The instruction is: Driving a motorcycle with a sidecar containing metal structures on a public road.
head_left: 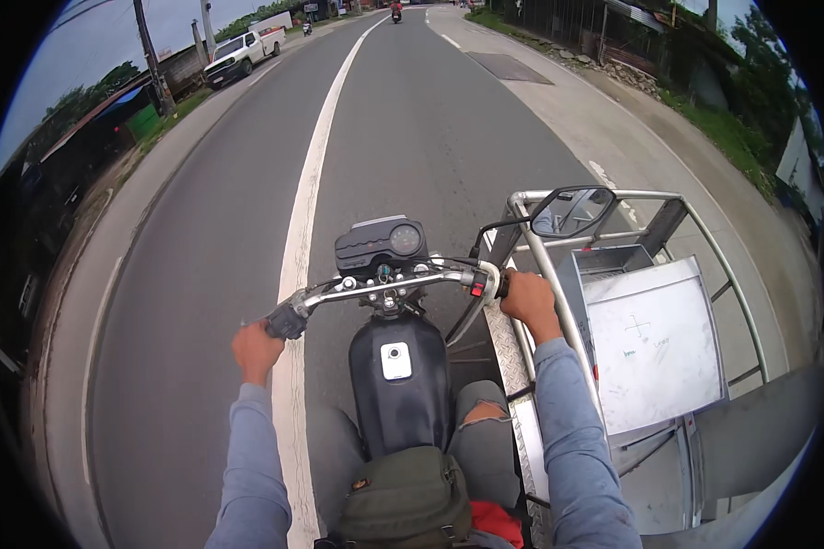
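Note:
I sit astride a motorcycle with a dark fuel tank [373, 384]. My left hand [257, 350] is wrapped round the left end of the handlebar [343, 294], beside a black switch block. On the right end, my right hand [531, 300] grips the throttle grip, next to a red switch [477, 289]. Most of both grips is hidden by my fingers. Between them sits the black instrument cluster [380, 245] with a round dial. A green-grey bag [403, 501] rests at my lap, with red cloth beside it.
A metal-framed sidecar [751, 325] is at my right, carrying a white panel [655, 352]. A mirror [572, 212] stands over its front. The road [421, 119] runs ahead with a white line [313, 165]. A white pickup [245, 53] stands far left; a motorcycle rider [395, 12] is ahead.

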A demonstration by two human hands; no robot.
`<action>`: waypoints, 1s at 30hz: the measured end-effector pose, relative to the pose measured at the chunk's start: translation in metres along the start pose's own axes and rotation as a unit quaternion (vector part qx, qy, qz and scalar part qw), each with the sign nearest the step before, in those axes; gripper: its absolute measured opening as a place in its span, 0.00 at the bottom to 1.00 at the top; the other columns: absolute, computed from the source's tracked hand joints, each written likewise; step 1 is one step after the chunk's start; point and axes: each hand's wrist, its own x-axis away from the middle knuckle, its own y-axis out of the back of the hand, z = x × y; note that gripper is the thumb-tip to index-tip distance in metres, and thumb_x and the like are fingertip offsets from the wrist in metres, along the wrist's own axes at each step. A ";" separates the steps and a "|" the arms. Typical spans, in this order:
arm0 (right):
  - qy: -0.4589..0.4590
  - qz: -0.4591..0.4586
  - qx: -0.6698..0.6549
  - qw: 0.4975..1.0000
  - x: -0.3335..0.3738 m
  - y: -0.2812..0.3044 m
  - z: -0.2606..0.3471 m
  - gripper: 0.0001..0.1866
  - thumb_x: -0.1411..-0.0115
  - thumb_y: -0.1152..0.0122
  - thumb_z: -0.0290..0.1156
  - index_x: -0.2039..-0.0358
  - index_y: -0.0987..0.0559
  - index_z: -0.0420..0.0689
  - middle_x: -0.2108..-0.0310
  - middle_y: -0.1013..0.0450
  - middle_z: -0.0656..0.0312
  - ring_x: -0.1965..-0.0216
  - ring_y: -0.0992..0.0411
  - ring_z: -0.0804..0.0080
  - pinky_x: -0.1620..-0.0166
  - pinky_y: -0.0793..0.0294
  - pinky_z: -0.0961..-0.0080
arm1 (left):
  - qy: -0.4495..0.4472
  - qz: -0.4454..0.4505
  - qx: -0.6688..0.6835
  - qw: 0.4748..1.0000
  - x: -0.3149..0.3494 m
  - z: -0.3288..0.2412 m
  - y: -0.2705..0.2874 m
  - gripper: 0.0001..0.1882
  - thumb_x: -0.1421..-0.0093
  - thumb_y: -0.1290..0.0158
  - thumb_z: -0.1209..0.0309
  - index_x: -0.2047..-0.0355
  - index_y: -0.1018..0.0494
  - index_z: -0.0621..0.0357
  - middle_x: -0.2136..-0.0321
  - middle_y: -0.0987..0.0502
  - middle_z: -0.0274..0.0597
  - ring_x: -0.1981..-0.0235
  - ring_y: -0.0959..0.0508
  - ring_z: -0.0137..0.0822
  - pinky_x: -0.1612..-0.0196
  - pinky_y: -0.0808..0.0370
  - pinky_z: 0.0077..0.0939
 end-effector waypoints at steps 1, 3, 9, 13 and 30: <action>-0.003 -0.002 -0.009 1.000 -0.001 0.000 -0.003 0.28 0.45 0.25 0.34 0.42 0.08 0.54 0.56 0.09 0.45 0.52 0.09 0.40 0.48 0.09 0.43 | -0.001 -0.001 0.003 1.000 -0.001 -0.004 -0.001 0.21 0.44 0.29 0.59 0.51 0.05 0.48 0.61 0.07 0.53 0.55 0.07 0.59 0.50 0.12 0.54; -0.006 0.004 -0.007 1.000 0.002 0.000 0.001 0.29 0.45 0.25 0.33 0.40 0.07 0.56 0.56 0.09 0.44 0.52 0.09 0.40 0.47 0.09 0.43 | 0.009 0.003 0.007 1.000 0.005 -0.002 0.007 0.22 0.44 0.28 0.58 0.49 0.05 0.47 0.60 0.06 0.53 0.56 0.07 0.58 0.50 0.12 0.54; -0.004 0.004 0.002 1.000 0.003 -0.002 0.001 0.25 0.44 0.19 0.38 0.45 0.09 0.52 0.59 0.09 0.49 0.52 0.09 0.43 0.44 0.10 0.45 | 0.007 -0.008 0.020 1.000 0.014 -0.003 0.011 0.20 0.44 0.31 0.58 0.53 0.06 0.49 0.58 0.07 0.56 0.55 0.08 0.63 0.50 0.13 0.58; -0.004 -0.014 -0.008 1.000 0.001 -0.001 -0.001 0.25 0.45 0.19 0.38 0.46 0.09 0.51 0.58 0.09 0.48 0.52 0.09 0.42 0.44 0.10 0.44 | 0.015 0.017 0.011 1.000 0.012 -0.003 0.011 0.24 0.44 0.28 0.58 0.47 0.05 0.45 0.57 0.06 0.51 0.53 0.07 0.57 0.49 0.11 0.55; 0.006 -0.044 -0.006 0.999 0.000 -0.008 -0.003 0.21 0.48 0.25 0.32 0.52 0.08 0.50 0.61 0.10 0.44 0.55 0.10 0.38 0.49 0.10 0.42 | 0.002 0.006 0.001 1.000 0.009 -0.005 0.009 0.22 0.45 0.26 0.60 0.49 0.05 0.47 0.57 0.06 0.52 0.55 0.07 0.57 0.50 0.12 0.53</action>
